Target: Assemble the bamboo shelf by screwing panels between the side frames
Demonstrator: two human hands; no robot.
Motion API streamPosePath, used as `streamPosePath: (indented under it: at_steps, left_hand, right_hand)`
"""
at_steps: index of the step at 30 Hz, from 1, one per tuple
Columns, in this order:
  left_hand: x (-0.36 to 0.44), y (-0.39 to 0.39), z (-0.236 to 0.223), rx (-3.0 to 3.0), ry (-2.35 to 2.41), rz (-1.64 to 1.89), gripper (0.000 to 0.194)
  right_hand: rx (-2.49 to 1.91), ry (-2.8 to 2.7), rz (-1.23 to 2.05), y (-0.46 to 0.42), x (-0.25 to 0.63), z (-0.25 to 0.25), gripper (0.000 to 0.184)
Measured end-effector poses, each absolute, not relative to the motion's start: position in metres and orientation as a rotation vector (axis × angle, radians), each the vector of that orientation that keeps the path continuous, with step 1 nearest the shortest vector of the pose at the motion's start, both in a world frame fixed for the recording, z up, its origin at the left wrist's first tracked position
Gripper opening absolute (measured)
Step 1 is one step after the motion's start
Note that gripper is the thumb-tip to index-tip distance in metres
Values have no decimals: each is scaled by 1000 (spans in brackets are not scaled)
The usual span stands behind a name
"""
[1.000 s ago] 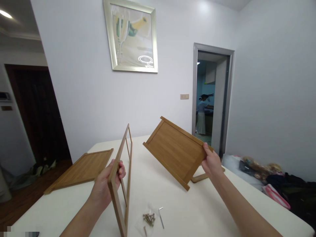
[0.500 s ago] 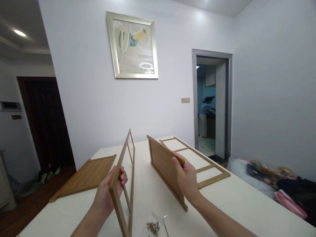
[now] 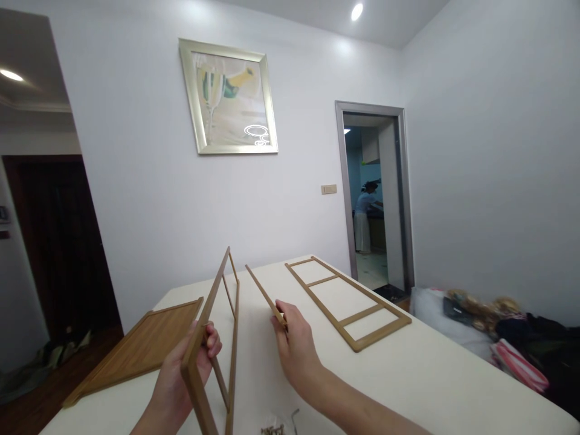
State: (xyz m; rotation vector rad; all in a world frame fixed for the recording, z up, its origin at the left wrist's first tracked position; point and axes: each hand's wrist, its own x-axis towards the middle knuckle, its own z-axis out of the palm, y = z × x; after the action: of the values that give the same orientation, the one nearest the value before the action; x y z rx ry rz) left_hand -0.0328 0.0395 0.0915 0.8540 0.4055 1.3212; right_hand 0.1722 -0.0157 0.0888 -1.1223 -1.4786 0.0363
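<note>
My left hand (image 3: 174,370) is closed around one long rail of a wooden frame with crossbars (image 3: 234,344), held up on its side and tilted. In my right hand (image 3: 295,344), pinched by its top edge, is a wooden panel (image 3: 264,293), seen almost edge-on. The panel stands a short gap to the right of the frame. A second wooden frame (image 3: 383,331) lies flat on the white table, right of my right hand. Another slatted wooden panel (image 3: 136,344) rests at the table's left side, partly behind my left hand.
Several screws (image 3: 272,430) and an L-shaped hex key (image 3: 295,415) lie at the near edge of view on the white table (image 3: 435,374). Clothes and bags (image 3: 489,320) are heaped beyond its right side. A person (image 3: 364,214) stands past the doorway.
The right-hand panel has swung from showing its face to nearly edge-on and come left, closer to the frame. The view has shifted, so the flat frame on the right now shows whole.
</note>
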Motion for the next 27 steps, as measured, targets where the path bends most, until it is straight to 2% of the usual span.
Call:
streamPosePath:
  at_steps: [5, 9, 13, 18, 21, 27]
  left_hand:
    - [-35, 41, 90, 889, 406, 1304, 20]
    - [-36, 42, 89, 889, 410, 1301, 21]
    - [-37, 43, 89, 874, 428, 1295, 22]
    - [-35, 42, 90, 875, 418, 1301, 21]
    - [-33, 40, 92, 868, 410, 1323, 20]
    - [-31, 36, 95, 837, 429, 1345, 19]
  right_hand:
    - [-1370, -1609, 174, -5, 163, 92, 23]
    - [-1580, -1692, 105, 10, 154, 90, 29]
    - [-1709, -1773, 23, 25, 147, 93, 26]
    - [-1777, -1730, -74, 34, 150, 106, 48]
    - [-1806, -1688, -18, 37, 153, 115, 54]
    - [-1819, -1656, 43, 44, 159, 113, 42]
